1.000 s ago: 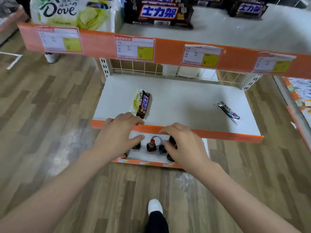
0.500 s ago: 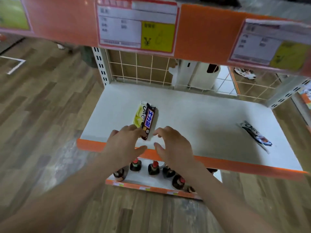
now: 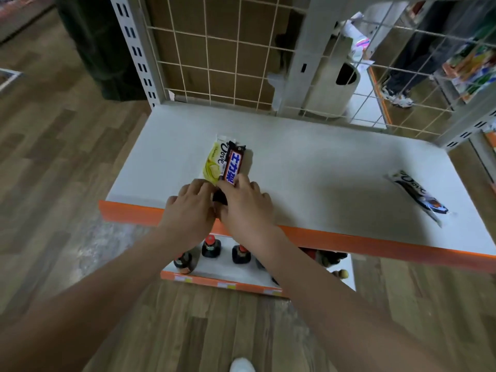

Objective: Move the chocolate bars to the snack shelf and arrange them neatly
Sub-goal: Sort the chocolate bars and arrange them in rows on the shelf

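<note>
Your right hand (image 3: 245, 202) pinches the dark foil-wrapped chocolate bar (image 3: 233, 165); your left hand (image 3: 191, 208) rests alongside, grip unclear. It looks light and slippery. Hold its long edges.

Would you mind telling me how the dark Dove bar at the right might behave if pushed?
The Dove bar lies flat, so it probably slides rather than rolls. Its glossy wrapper looks slippery, and the crimped ends would likely flex.

bare forearms (image 3: 107, 304), seemingly white shoe (image 3: 242, 365)
</note>
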Action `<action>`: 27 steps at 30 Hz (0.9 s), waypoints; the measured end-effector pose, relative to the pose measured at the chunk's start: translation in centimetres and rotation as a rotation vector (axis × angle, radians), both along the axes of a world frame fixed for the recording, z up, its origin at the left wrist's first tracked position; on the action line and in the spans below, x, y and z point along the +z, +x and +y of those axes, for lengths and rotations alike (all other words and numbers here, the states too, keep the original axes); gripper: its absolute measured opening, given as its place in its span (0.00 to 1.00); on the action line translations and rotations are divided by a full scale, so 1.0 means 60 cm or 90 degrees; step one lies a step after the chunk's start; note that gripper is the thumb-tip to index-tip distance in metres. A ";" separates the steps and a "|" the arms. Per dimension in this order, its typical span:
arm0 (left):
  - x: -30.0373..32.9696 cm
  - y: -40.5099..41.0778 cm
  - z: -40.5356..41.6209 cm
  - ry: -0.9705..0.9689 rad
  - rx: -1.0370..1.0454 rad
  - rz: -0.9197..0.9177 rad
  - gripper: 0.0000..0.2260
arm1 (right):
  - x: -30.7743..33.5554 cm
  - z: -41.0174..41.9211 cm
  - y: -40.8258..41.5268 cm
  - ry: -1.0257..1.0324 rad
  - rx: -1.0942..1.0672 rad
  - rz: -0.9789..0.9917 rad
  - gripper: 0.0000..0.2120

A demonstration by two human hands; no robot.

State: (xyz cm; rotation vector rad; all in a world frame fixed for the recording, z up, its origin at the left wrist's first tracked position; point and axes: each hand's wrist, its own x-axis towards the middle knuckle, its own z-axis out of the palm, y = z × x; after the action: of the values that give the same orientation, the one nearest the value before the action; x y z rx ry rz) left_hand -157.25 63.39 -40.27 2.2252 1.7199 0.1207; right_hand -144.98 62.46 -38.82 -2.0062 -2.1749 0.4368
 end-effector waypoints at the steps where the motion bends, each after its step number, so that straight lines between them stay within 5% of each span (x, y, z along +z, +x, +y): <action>1: -0.002 0.002 -0.003 0.008 -0.001 0.005 0.15 | -0.002 -0.005 0.002 0.009 -0.006 -0.003 0.17; 7: 0.003 0.011 0.012 0.064 -0.015 0.057 0.19 | -0.003 -0.011 0.043 0.055 -0.048 -0.026 0.13; 15: 0.008 0.057 -0.002 -0.019 -0.031 0.083 0.20 | 0.007 -0.009 0.121 -0.003 -0.128 -0.071 0.07; 21: 0.018 0.098 -0.012 -0.042 -0.107 -0.117 0.19 | 0.009 -0.014 0.173 -0.031 -0.233 -0.138 0.14; 27: 0.004 0.081 0.023 0.019 -0.164 0.080 0.25 | -0.012 -0.005 0.193 0.007 -0.091 -0.066 0.21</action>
State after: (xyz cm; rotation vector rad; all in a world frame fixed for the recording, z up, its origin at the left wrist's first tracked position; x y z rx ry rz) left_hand -152.40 64.77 -40.02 2.5012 1.4811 -0.0540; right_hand -133.42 62.15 -39.53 -2.2053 -2.0673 0.3080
